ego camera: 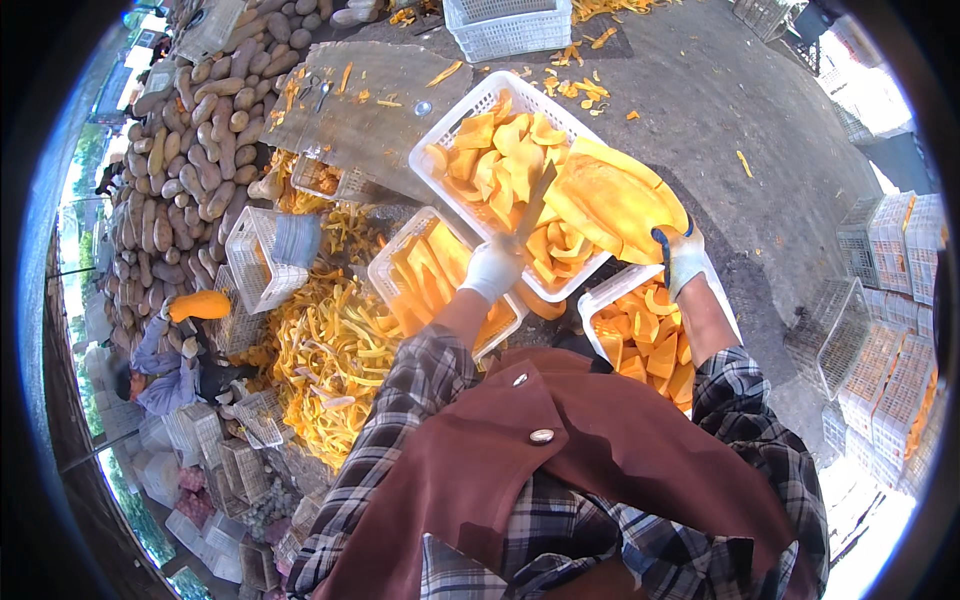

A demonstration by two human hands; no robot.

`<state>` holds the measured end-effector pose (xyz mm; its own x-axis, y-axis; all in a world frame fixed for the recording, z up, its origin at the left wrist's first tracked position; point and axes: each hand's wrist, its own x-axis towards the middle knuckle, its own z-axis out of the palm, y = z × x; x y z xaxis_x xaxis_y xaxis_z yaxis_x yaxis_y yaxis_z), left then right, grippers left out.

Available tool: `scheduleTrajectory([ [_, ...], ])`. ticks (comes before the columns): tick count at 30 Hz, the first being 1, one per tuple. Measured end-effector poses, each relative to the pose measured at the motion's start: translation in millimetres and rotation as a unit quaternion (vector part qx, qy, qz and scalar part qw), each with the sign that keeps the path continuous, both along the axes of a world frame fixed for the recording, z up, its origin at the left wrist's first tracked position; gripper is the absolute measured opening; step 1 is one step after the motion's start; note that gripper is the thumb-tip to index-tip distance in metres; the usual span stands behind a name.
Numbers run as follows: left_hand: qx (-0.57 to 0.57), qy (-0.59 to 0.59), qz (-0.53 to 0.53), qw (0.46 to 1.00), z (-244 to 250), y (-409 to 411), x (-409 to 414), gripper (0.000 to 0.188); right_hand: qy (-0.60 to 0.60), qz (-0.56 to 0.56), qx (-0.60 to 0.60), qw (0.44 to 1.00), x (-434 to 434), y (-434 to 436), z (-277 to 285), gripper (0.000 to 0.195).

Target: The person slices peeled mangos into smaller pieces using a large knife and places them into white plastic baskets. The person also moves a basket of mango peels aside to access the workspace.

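Observation:
My left hand (491,268), in a white glove, is closed around the handle of a knife (537,201), its blade pointing up over a white plastic crate (442,124) of cut orange squash pieces. In my right hand (681,256), also gloved, with blue at the fingers, is a large peeled orange squash piece (607,199), held over the crate's right side. Below my left hand, long squash slices lie in a second white crate (382,274). Chunks of squash (652,330) fill a third crate (592,300) beneath my right hand and forearm.
A heap of peelings (337,367) lies at left, beside a white crate with a blue cloth (297,240). Beyond are piled unpeeled squashes (202,165). Another person (161,367) holds a peeled squash at far left. Crate stacks (885,367) stand at right; an empty-looking crate (510,34) is ahead.

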<state>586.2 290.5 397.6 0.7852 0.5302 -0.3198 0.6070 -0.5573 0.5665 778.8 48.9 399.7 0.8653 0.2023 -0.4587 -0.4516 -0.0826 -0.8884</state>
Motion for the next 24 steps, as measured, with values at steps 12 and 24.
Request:
scheduleTrajectory([
  [12,0.041,-0.189,-0.027,0.981,17,-4,22,0.031,-0.171,0.13,-0.197,0.957,40,17,22,0.045],
  [24,-0.31,-0.458,0.199,0.809,67,-18,10,0.024,-0.041,-0.099,-0.088,0.99,21,45,-26,0.038],
])
